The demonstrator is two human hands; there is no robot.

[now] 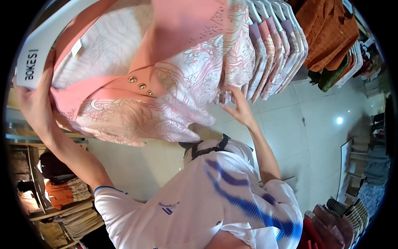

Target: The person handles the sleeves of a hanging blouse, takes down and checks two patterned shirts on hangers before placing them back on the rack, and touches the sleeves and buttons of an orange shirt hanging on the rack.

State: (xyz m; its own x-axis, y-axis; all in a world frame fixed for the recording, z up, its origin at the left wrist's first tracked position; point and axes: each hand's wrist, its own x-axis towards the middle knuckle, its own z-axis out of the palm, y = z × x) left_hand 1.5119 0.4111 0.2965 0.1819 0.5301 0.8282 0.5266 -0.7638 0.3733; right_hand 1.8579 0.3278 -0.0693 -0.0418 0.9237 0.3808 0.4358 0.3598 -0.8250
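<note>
Far left, low: a shelf unit (39, 216), stocked with a black item (54, 167), an orange garment (59, 194) and folded beige cloth (78, 220).

Left, above: my left grip (34, 101), closed about the lower end of a white hanger (43, 35) lettered BOKESI, at the blouse's shoulder.

Left to centre: one blouse (182, 68), on that hanger, held up before me and tilted; coral-pink collar and front band, pale body with pink and grey scroll pattern. Fittings: three gold-coloured buttons (141, 86) on the band; a small white label (76, 48) inside the neck.

Centre, below: my white shirt (186, 199), with blue dotted print.

Right of centre: my right grip (240, 108), just beside the blouse's right edge, thumb apart from the fingers, fingertips against patterned cloth; whether they pinch it, I cannot tell.

Right of centre, above: a row of patterned blouses (269, 62) on white hangers, hung close together with coloured collars; pale tiled floor (286, 128) beneath.

Right, above: a rust-orange garment (329, 33), with a green garment (335, 75) below it. Right, low: a red garment (311, 234) and black-and-white striped garments (357, 218). Far right: blue-grey garments (378, 168).
</note>
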